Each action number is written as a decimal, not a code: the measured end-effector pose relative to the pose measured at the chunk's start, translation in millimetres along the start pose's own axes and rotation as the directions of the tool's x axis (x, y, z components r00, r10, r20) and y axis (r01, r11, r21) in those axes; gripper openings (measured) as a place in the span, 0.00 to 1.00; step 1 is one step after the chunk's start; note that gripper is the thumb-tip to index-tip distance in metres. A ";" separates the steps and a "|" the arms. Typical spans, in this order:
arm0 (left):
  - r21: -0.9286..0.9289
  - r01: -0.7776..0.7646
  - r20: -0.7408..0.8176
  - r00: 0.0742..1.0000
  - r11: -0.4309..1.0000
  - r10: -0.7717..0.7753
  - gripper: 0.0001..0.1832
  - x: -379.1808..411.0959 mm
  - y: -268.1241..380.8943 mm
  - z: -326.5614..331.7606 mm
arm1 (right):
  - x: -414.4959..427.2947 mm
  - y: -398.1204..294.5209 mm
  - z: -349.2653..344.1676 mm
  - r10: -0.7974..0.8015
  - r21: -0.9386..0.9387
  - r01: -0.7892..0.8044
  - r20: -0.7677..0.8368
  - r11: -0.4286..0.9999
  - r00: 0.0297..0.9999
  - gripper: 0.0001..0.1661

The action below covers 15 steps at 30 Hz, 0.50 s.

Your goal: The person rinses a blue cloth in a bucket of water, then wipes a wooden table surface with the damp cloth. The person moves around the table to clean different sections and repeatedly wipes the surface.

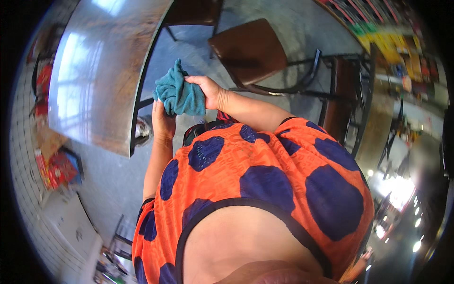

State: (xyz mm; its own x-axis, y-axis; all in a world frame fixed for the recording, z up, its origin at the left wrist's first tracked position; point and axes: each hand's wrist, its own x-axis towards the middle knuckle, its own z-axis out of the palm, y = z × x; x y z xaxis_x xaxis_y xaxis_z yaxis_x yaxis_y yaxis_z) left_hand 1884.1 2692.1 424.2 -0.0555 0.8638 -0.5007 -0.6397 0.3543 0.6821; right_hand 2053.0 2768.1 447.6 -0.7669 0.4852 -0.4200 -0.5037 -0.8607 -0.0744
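Note:
A crumpled teal cloth (181, 92) is bunched between my two hands, beside the edge of a glossy, marbled brown table (106, 71). My left hand (163, 122) grips the cloth's lower left side, its fingers partly hidden under the folds. A small dark patch shows between that hand and the cloth; I cannot tell what it is. On the cloth's right side, my right hand (208, 91) is closed with the thumb on top and the other fingers hidden.
A brown padded chair (252, 49) stands ahead to the right, with another chair (193, 12) by the table. More dark-framed chairs (340, 96) stand at right, near a shelf with coloured packages (393, 46). Red packages (62, 170) and a white cabinet (71, 223) are at left.

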 end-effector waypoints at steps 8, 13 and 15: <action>0.216 0.292 0.067 0.948 0.932 -0.313 0.21 25.4 -17.6 -11.4 | -43.6 22.9 -34.6 -0.269 0.064 0.287 -0.205 0.956 0.941 0.26; 0.609 0.398 -0.057 0.884 0.686 -0.464 0.29 34.5 -34.2 -27.8 | -61.1 30.2 -49.3 -0.367 0.091 0.407 -0.288 0.909 0.884 0.24; 0.741 0.342 -0.012 0.868 0.579 -0.497 0.30 33.8 -30.6 -32.3 | -68.4 37.0 -55.9 -0.435 0.107 0.480 -0.288 0.871 0.853 0.24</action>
State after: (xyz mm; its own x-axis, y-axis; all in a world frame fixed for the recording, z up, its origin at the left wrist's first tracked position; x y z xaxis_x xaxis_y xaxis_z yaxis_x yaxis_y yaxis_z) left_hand 1877.1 2698.9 369.2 0.2600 0.5692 -0.7800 0.1787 0.7654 0.6182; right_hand 2109.0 2694.4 423.0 -0.3212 0.7437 -0.5863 -0.8490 -0.5004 -0.1697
